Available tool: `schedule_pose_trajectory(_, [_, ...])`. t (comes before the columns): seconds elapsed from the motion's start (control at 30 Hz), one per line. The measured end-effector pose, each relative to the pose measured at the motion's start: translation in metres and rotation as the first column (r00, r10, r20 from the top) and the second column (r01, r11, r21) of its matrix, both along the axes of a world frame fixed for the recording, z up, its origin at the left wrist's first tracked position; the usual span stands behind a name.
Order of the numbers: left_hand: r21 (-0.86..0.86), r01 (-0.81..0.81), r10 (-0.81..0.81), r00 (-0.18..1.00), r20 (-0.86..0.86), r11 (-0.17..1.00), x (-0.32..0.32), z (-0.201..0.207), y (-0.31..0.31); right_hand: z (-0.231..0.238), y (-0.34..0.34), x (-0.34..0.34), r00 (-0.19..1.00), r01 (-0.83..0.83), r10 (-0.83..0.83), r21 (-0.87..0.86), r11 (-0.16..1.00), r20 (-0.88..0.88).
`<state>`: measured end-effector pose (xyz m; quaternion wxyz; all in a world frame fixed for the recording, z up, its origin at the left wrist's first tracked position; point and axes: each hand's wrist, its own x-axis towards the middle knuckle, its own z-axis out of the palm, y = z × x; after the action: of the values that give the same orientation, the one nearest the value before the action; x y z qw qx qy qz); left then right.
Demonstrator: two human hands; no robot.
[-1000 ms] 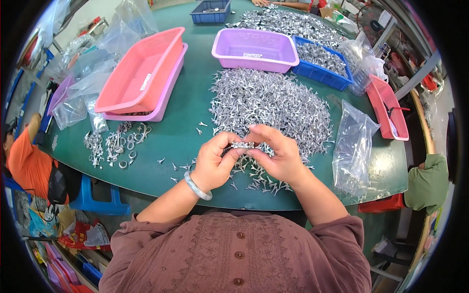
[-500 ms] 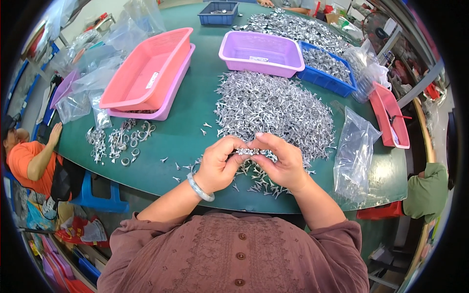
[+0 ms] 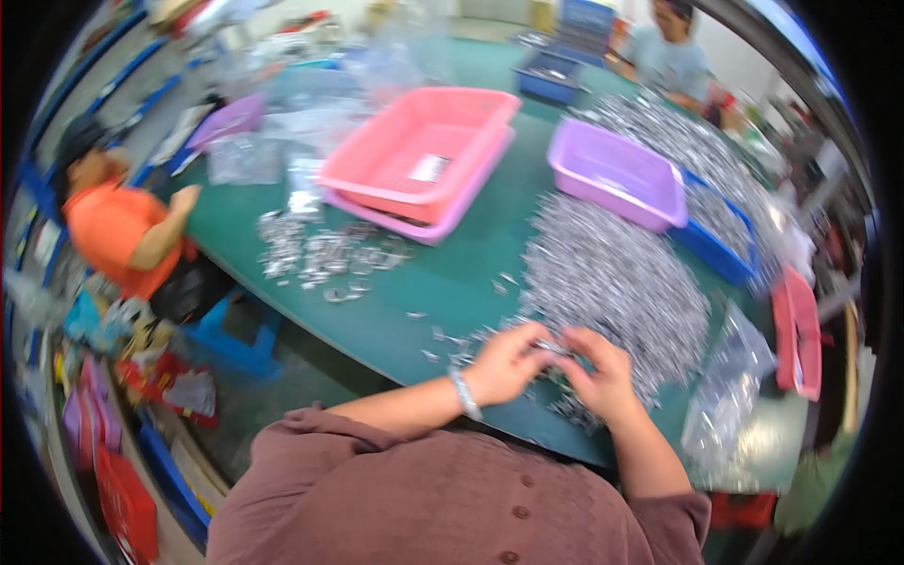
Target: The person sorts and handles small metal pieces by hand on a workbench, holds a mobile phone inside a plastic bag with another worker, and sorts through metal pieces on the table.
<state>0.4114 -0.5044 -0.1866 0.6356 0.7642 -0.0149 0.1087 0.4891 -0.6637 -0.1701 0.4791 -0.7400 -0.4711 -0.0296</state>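
My left hand (image 3: pixel 507 365) and my right hand (image 3: pixel 603 374) meet over the near edge of a large heap of small silvery forked metal parts (image 3: pixel 617 282). Between their fingertips they pinch a short row of small silvery metal pieces (image 3: pixel 550 348). Blur hides its exact shape. Both hands are closed, with thumbs and forefingers pressed on it. A pale bangle circles my left wrist. Several loose forked parts (image 3: pixel 438 333) are scattered on the green table (image 3: pixel 377 325) left of my hands.
A purple basket (image 3: pixel 612 209) stands behind the heap, beside a blue tray (image 3: pixel 708 256) of metal parts. Stacked pink baskets (image 3: pixel 372 193) are left, near metal rings (image 3: pixel 334 256). A clear bag (image 3: pixel 725 395) lies right. One person (image 3: pixel 118 231) sits left; another (image 3: pixel 669 66) is across the table.
The view has swung left and tilted, so the table and heap appear farther right. My hands stay together on the metal pieces. The person across the table now shows more fully.
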Motion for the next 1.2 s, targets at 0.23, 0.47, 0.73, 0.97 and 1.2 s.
schedule_pose_trajectory(0.23, [-0.761, -0.018, -0.175, 0.969, -0.173, 0.649, -0.007, 0.0, 0.016, 0.002, 0.035, -0.005, 0.798, -0.073, 0.169, 0.186, 0.98, -0.578])
schedule_pose_trajectory(0.47, [-0.824, -0.065, -0.125, 0.979, -0.162, 0.564, -0.015, 0.0, 0.031, 0.001, 0.062, -0.003, 0.824, -0.091, 0.176, 0.18, 0.979, -0.539])
schedule_pose_trajectory(0.73, [-0.826, -0.043, -0.185, 0.967, -0.177, 0.562, -0.015, -0.004, 0.026, 0.002, 0.054, -0.004, 0.826, -0.056, 0.112, 0.117, 0.992, -0.552])
schedule_pose_trajectory(0.97, [-0.793, -0.043, -0.186, 0.963, -0.195, 0.608, -0.011, -0.007, 0.014, -0.003, 0.044, -0.001, 0.878, -0.095, 0.163, 0.168, 0.981, -0.451])
schedule_pose_trajectory(1.2, [-0.821, -0.027, -0.179, 0.971, -0.156, 0.57, -0.006, -0.009, 0.007, -0.008, 0.037, -0.004, 0.78, 0.005, 0.179, 0.292, 0.956, -0.6])
